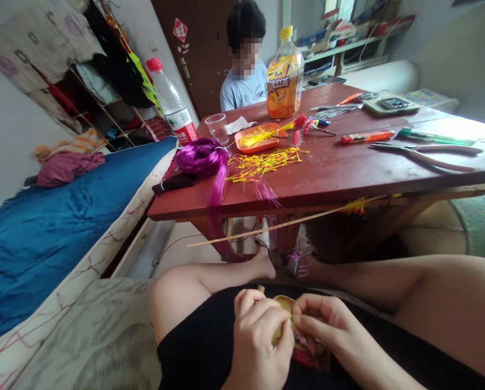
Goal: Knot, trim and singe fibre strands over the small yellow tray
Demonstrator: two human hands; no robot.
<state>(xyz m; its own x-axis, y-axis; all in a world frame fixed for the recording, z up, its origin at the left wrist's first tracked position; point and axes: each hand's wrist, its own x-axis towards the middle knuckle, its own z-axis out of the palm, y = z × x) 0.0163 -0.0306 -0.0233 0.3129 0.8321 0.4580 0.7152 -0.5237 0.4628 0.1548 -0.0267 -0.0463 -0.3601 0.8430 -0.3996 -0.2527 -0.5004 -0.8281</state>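
Low over my lap, my left hand (260, 336) and my right hand (325, 325) meet with fingers closed in a pinch. A tiny yellow bit shows where the fingertips come together, too small to name. A short light-brown stub pokes up behind the left knuckles. Beneath the hands lies a yellowish container (282, 301) with something red in or beside it, mostly covered by the fingers. Across the table's front edge runs a thin stick (266, 228), with a bunch of yellow-and-red strands (354, 206) hanging near its right part.
On the red table (242, 197) lie purple thread (201, 157), loose yellow stems (266, 163), an orange tray (242, 145), pliers (425, 151), a tea bottle (285, 81) and a red-capped bottle (173, 103). A person (244, 76) sits beyond. A blue-covered bed (63, 211) stands left.
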